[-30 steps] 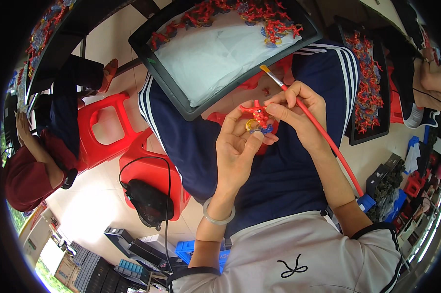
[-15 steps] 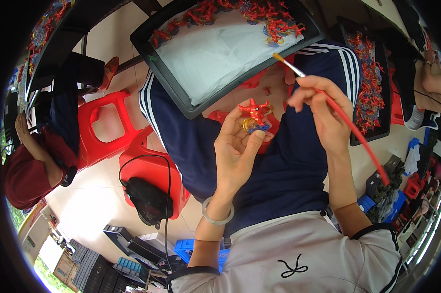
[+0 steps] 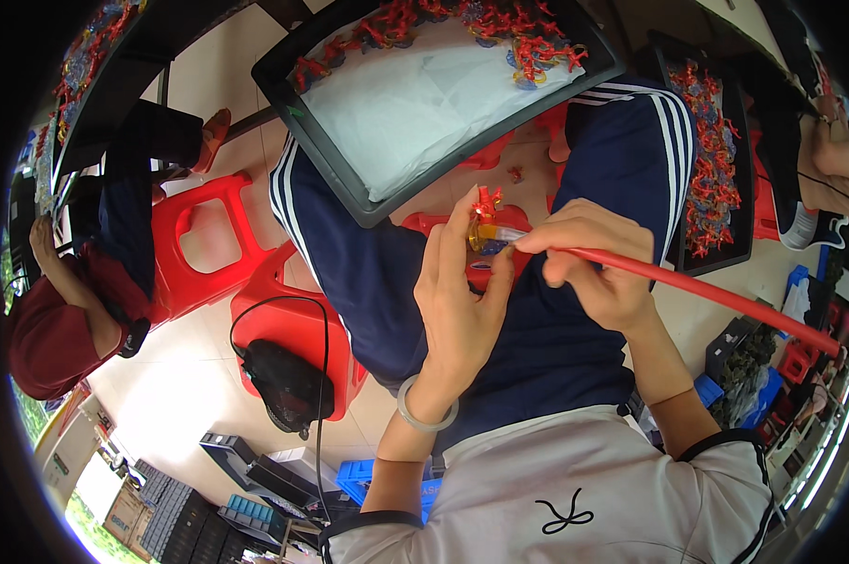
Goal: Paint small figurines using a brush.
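Fingers of the left hand (image 3: 464,305) stand narrow in the head view, holding a small red figurine (image 3: 487,204) with yellow and blue parts, its blue portion low, near the thumb. Fingers of the right hand (image 3: 598,268) are pinched on a long red paintbrush (image 3: 707,281) near its metal collar, and its handle slants out past the right wrist, down to the right. Its yellowish bristles lie over the figurine's lower part; whether they press on it or only cross in front, I cannot tell. Both hands are raised above the person's lap, between the knees of navy trousers (image 3: 368,273) with white side stripes. A pale bracelet (image 3: 429,428) circles the left wrist. Just beyond the hands a black tray (image 3: 345,195) slopes across the knees, lined with a white sheet (image 3: 415,117); similar red, yellow and blue figurines (image 3: 537,58) crowd its far and right edges. Beside the right knee, a second dark tray (image 3: 713,267) is filled with more figurines (image 3: 702,169). To the left are two red stools, one bare (image 3: 175,301), the other (image 3: 347,376) bearing a black bag (image 3: 288,383). Farther left, a co-worker in a maroon sleeve (image 3: 62,329) sits near the picture's rim.
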Demonstrator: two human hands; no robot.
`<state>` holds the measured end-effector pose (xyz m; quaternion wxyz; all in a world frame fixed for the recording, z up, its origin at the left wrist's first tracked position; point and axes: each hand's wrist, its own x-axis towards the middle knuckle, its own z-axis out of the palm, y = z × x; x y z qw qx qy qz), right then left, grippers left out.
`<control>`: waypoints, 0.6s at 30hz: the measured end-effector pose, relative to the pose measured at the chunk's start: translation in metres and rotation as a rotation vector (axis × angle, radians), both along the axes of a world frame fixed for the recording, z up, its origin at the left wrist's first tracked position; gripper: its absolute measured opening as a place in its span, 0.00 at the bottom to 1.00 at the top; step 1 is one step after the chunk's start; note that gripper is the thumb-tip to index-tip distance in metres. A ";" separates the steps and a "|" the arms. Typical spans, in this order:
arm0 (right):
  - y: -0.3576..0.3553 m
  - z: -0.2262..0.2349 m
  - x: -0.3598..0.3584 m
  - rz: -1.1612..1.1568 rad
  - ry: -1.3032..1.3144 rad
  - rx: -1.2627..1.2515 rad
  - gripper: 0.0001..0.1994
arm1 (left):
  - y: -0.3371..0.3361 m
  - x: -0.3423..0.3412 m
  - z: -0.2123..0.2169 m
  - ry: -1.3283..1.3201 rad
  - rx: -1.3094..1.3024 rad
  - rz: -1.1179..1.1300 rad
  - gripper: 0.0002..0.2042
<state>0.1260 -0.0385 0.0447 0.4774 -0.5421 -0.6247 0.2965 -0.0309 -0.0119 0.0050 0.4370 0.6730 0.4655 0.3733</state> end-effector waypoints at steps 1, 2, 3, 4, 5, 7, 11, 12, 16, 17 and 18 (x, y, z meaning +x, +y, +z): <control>0.000 0.001 0.000 0.000 0.001 0.001 0.08 | 0.000 0.000 0.001 0.001 0.001 0.000 0.29; 0.001 0.001 0.001 0.017 -0.019 0.021 0.08 | 0.000 -0.001 0.002 0.043 0.026 -0.018 0.30; 0.001 0.001 0.002 0.034 -0.040 0.042 0.08 | 0.000 -0.001 0.002 0.085 0.051 -0.035 0.30; 0.002 0.001 0.003 0.052 -0.060 0.062 0.07 | 0.000 -0.001 0.003 0.085 0.051 -0.033 0.30; 0.003 0.000 0.002 0.050 -0.062 0.061 0.07 | -0.001 0.000 0.003 0.086 0.037 -0.039 0.30; 0.005 -0.002 -0.002 0.034 -0.126 0.083 0.07 | -0.002 0.000 0.004 0.085 0.023 -0.048 0.30; 0.002 -0.002 0.003 0.003 -0.058 0.042 0.11 | -0.001 -0.002 0.002 0.113 0.012 -0.053 0.29; 0.003 -0.005 0.002 0.004 -0.058 0.042 0.11 | -0.002 -0.001 0.000 0.097 0.081 -0.055 0.30; 0.003 -0.007 0.008 -0.003 -0.105 0.021 0.12 | 0.000 -0.003 0.005 0.122 -0.001 -0.034 0.30; 0.001 -0.007 0.010 -0.042 -0.135 0.013 0.12 | 0.000 -0.003 0.005 0.111 0.006 -0.021 0.30; 0.001 -0.007 0.010 -0.081 -0.166 0.005 0.12 | 0.001 -0.002 0.005 0.101 0.013 -0.008 0.29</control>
